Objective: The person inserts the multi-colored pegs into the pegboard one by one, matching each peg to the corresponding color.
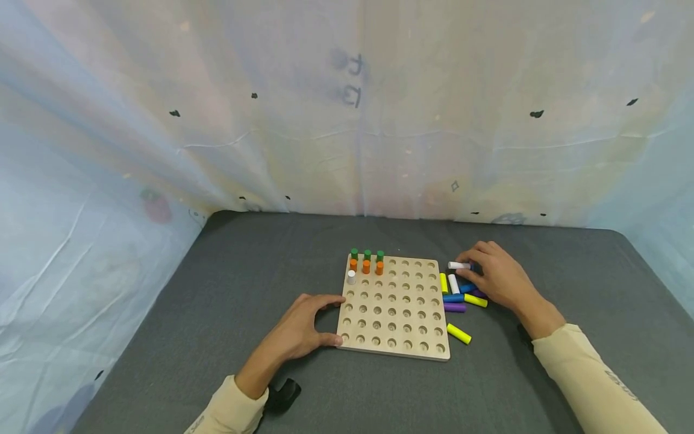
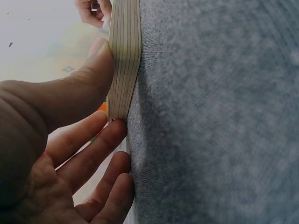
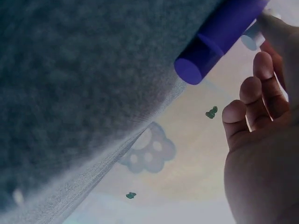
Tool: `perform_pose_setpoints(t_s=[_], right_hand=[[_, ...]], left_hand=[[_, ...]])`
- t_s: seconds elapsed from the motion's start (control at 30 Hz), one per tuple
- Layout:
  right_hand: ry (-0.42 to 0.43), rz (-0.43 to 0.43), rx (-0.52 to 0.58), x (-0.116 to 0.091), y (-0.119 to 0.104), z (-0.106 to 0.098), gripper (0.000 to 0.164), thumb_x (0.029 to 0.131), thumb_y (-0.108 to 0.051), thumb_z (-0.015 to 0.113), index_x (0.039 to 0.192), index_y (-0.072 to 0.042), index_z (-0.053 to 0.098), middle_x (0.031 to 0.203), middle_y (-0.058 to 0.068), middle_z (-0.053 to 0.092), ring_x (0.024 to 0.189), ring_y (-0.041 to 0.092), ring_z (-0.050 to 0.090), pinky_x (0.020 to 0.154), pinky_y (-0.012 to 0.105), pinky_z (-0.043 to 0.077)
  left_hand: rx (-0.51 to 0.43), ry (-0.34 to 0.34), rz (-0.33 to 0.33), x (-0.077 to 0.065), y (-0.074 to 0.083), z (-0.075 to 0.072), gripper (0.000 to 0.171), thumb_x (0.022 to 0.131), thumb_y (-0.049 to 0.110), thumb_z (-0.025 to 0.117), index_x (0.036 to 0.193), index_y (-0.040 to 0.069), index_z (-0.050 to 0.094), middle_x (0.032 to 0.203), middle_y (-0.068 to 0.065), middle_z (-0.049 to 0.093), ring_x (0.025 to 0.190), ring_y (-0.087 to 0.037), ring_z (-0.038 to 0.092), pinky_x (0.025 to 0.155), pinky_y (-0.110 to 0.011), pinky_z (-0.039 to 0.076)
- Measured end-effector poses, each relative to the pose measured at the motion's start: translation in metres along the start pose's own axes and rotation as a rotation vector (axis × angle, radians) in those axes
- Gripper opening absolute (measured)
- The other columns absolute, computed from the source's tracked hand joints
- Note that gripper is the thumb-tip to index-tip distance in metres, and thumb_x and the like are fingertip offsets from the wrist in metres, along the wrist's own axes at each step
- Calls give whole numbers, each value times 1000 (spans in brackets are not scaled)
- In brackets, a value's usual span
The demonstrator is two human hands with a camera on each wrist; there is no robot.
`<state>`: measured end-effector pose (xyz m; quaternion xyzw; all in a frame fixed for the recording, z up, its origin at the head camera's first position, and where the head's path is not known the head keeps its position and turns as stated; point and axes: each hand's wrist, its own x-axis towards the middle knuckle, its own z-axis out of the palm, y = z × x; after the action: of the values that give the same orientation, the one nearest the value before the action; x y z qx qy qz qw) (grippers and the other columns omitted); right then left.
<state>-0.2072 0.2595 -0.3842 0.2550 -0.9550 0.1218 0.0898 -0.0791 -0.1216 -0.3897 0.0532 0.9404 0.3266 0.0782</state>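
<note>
A wooden pegboard (image 1: pixel 399 305) with rows of round holes lies on the grey cloth. Three green pegs (image 1: pixel 367 254) stand along its far row, three orange pegs (image 1: pixel 366 265) in the row before them, and a single white peg (image 1: pixel 351 276) begins the third row. My left hand (image 1: pixel 298 328) rests against the board's left edge, thumb near the front corner and index finger farther up. Beyond the board's right side, my right hand (image 1: pixel 499 274) pinches another white peg (image 1: pixel 459 265) between thumb and fingers, above the loose pegs.
Loose pegs lie beside the board's right edge: a purple peg (image 1: pixel 455 307), a blue peg (image 1: pixel 453 298), a white peg (image 1: pixel 453 284) and several others. One yellow peg (image 1: pixel 459 333) lies apart, nearer the front. A pale patterned curtain (image 1: pixel 412 150) hangs behind the table.
</note>
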Motion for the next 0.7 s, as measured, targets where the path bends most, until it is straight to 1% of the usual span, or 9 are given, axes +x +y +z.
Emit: perform_pose_setpoints(t_s=[0.17, 0.33, 0.5, 0.7], right_hand=[[-12, 27, 25, 0, -1, -2, 18, 91, -22, 73, 107, -12, 73, 92, 2, 63, 86, 19, 52, 75, 41, 46], [-16, 51, 43, -3, -2, -3, 20, 92, -23, 72, 109, -12, 72, 92, 2, 61, 84, 19, 50, 74, 40, 44], [-12, 85, 39, -6, -2, -3, 20, 91, -23, 73, 107, -13, 71, 90, 1, 59, 81, 18, 49, 72, 38, 43], [-1, 55, 32, -3, -4, -1, 20, 92, -26, 73, 108, -15, 69, 91, 0, 60, 80, 16, 49, 70, 36, 43]], left_hand=[[-8, -7, 18, 0, 0, -2, 71, 68, 27, 91, 133, 27, 63, 135, 1, 63, 122, -22, 52, 101, -49, 46], [-10, -4, 8, 1, -1, 0, 71, 68, 26, 92, 133, 27, 63, 134, 1, 63, 121, -22, 52, 101, -49, 46], [-13, -12, 4, 1, -1, 2, 72, 68, 27, 92, 134, 28, 63, 132, 1, 63, 120, -21, 52, 100, -49, 47], [-13, -10, -18, 1, 0, 0, 71, 69, 28, 91, 133, 31, 62, 133, 1, 62, 120, -21, 52, 100, -49, 47]])
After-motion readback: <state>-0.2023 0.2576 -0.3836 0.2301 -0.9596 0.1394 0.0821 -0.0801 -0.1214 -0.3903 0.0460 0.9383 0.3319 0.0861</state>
